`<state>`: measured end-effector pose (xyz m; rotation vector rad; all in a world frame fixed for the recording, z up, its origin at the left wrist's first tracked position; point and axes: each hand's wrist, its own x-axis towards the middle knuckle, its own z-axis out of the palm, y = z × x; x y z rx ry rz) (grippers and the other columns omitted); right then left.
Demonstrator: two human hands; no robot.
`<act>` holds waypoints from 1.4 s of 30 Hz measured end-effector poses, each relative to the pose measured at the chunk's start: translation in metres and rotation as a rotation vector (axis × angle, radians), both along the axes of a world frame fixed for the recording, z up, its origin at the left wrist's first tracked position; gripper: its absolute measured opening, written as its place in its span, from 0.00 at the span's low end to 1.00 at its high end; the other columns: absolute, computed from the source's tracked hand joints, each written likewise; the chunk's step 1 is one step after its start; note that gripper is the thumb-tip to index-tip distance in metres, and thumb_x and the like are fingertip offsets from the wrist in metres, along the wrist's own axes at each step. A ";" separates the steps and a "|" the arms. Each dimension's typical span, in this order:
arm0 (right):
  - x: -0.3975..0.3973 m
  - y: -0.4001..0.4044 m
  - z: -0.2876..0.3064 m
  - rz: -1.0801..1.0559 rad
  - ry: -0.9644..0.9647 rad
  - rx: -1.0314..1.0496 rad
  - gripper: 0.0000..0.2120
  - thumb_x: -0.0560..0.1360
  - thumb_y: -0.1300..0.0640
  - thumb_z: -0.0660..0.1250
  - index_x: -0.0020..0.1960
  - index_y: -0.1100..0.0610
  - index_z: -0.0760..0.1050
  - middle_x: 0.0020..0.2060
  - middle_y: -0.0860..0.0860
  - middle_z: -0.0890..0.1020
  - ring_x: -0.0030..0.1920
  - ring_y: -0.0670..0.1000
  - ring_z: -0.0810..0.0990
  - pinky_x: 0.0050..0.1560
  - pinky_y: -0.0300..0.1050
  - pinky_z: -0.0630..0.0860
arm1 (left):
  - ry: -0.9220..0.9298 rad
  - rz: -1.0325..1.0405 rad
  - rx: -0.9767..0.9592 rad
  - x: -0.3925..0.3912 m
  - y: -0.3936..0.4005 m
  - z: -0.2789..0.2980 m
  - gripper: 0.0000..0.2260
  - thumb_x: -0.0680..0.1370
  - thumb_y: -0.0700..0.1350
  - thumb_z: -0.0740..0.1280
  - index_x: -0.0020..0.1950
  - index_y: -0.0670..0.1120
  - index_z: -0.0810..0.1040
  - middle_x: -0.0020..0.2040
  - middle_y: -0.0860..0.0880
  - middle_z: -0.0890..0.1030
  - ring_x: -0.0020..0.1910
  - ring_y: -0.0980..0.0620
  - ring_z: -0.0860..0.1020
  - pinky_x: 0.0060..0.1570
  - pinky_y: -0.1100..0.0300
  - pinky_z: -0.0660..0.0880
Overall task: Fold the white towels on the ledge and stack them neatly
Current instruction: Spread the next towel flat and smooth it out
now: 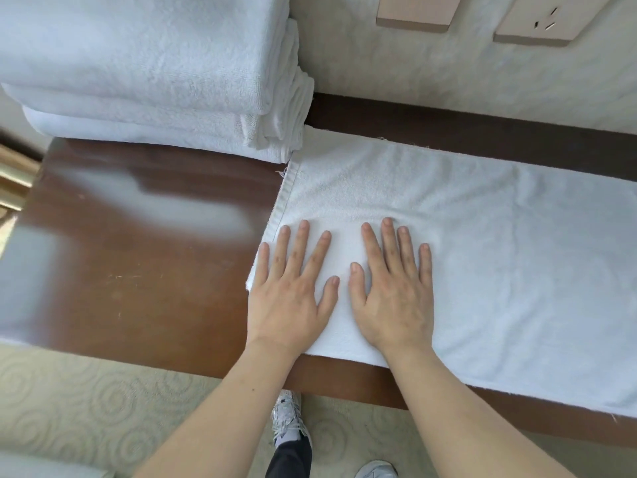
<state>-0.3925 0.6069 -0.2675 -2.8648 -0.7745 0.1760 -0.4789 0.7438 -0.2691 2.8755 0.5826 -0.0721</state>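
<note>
A: Item, nearest: my left hand (287,291) and right hand (396,288), both spread flat, pressing the left end of the white towel (482,257) laid along the table (138,270).

B: Method?

A: Sweep rightward, flatten creases, square edges before folding. Finished stack (155,81) sits far left.

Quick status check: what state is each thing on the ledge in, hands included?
Flat towel: spread on the ledge, not yet folded small.
Towel stack: folded, piled at the ledge's back left.
Left hand: open, pressing the towel.
Right hand: open, pressing the towel.
</note>
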 end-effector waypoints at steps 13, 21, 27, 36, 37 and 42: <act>0.001 0.001 0.003 -0.014 0.020 -0.051 0.31 0.81 0.39 0.44 0.82 0.47 0.49 0.82 0.50 0.50 0.81 0.50 0.46 0.79 0.62 0.42 | -0.350 0.743 -0.602 -0.025 0.009 0.042 0.33 0.75 0.49 0.73 0.77 0.52 0.63 0.62 0.60 0.73 0.50 0.64 0.75 0.49 0.70 0.67; 0.001 0.001 0.002 -0.003 0.012 -0.047 0.31 0.81 0.40 0.44 0.82 0.48 0.50 0.82 0.50 0.50 0.81 0.51 0.47 0.79 0.62 0.43 | -0.098 0.677 -0.667 -0.033 0.035 0.054 0.12 0.75 0.57 0.71 0.57 0.59 0.77 0.40 0.60 0.82 0.43 0.66 0.79 0.38 0.67 0.71; 0.002 0.000 0.002 0.004 0.013 -0.050 0.32 0.81 0.39 0.43 0.82 0.48 0.49 0.82 0.50 0.50 0.81 0.52 0.47 0.79 0.63 0.44 | -0.016 0.630 -0.315 -0.044 0.037 0.045 0.10 0.78 0.60 0.66 0.46 0.55 0.74 0.34 0.55 0.76 0.37 0.52 0.77 0.34 0.55 0.70; 0.002 0.000 0.000 -0.003 0.007 -0.038 0.31 0.81 0.40 0.47 0.81 0.49 0.54 0.81 0.50 0.53 0.81 0.51 0.49 0.79 0.63 0.47 | -0.099 -0.156 -0.171 0.080 0.026 0.017 0.29 0.82 0.59 0.48 0.81 0.50 0.60 0.82 0.47 0.57 0.81 0.46 0.53 0.79 0.51 0.51; 0.002 0.000 0.000 -0.004 0.003 -0.040 0.31 0.81 0.40 0.47 0.81 0.49 0.54 0.81 0.50 0.54 0.81 0.51 0.50 0.78 0.63 0.48 | -0.043 -0.239 -0.154 0.092 0.028 0.013 0.30 0.82 0.61 0.44 0.82 0.52 0.55 0.83 0.48 0.51 0.82 0.47 0.47 0.79 0.51 0.45; 0.003 0.000 0.000 -0.013 0.028 -0.053 0.30 0.81 0.41 0.48 0.82 0.48 0.53 0.81 0.49 0.53 0.81 0.51 0.49 0.78 0.63 0.49 | 0.061 -0.266 -0.019 0.137 0.062 0.003 0.28 0.82 0.62 0.40 0.82 0.58 0.44 0.83 0.52 0.44 0.82 0.49 0.41 0.79 0.50 0.39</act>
